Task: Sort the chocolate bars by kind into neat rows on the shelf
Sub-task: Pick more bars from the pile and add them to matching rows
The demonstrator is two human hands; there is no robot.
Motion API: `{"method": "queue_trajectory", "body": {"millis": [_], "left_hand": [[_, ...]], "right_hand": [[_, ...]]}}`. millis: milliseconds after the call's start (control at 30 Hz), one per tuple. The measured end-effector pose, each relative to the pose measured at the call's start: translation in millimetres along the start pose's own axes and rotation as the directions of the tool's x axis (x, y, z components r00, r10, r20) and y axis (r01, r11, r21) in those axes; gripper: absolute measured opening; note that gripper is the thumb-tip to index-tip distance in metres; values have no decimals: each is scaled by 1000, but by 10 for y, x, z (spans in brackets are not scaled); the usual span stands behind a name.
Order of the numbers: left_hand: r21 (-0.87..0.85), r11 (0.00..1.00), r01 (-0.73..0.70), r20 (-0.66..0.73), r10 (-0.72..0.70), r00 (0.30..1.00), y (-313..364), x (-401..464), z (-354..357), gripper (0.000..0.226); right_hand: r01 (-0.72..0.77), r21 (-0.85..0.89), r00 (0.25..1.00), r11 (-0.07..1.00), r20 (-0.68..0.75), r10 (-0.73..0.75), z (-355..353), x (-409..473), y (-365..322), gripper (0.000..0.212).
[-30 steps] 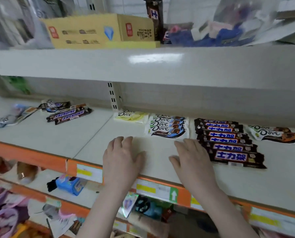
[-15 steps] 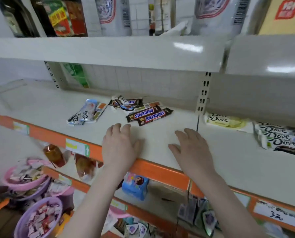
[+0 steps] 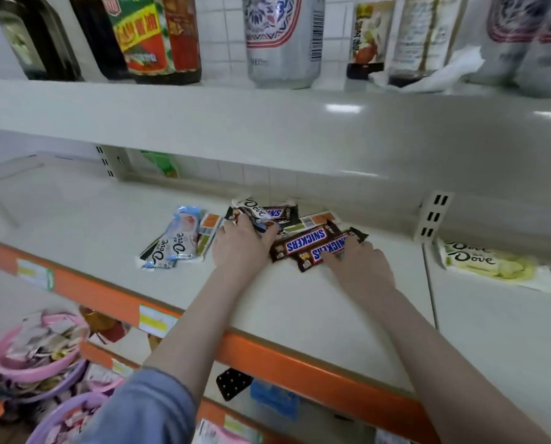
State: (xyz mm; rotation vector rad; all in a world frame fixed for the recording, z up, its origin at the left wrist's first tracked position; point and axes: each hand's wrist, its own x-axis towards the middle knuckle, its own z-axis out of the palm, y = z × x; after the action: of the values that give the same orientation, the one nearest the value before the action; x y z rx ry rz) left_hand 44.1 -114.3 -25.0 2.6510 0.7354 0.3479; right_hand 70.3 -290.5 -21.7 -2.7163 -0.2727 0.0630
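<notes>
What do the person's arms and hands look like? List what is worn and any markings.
Both hands are bare: no gloves, rings or watch show on the left hand or the right hand. The left arm has a blue-grey sleeve pushed up near the elbow. The right forearm is uncovered as far as the frame shows.

White tiled wall (image 3: 255, 174) behind cream shelving (image 3: 267, 123); orange shelf edge (image 3: 300, 357).

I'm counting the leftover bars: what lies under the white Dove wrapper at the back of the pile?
Under the white Dove wrapper lies a brown Snickers bar, its right end showing. The left hand covers the rest, so any further bars there are hidden.
</notes>
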Motion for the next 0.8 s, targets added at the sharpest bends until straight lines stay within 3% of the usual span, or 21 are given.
{"method": "queue_trajectory", "body": {"millis": [133, 367, 500, 667, 800], "left_hand": [[-60, 992, 112, 57, -108, 992, -14, 281, 99, 83], [-70, 984, 161, 13, -161, 987, -4, 546, 209, 95], [-99, 982, 162, 16, -161, 987, -48, 615, 254, 94], [-198, 963, 182, 90, -167, 982, -56, 634, 191, 74], [-251, 955, 159, 136, -128, 982, -100, 609, 138, 61]], "right_hand": [[-102, 3, 994, 995, -48, 102, 110, 209, -175, 66], [-323, 20, 933, 946, -162, 322, 362, 366, -485, 109], [-371, 46, 905, 928, -205, 372, 471, 436, -547, 108], [-390, 190, 904, 901, -107, 414, 356, 525, -560, 91], [-418, 172, 890, 892, -122, 440, 368, 573, -624, 105]]}}
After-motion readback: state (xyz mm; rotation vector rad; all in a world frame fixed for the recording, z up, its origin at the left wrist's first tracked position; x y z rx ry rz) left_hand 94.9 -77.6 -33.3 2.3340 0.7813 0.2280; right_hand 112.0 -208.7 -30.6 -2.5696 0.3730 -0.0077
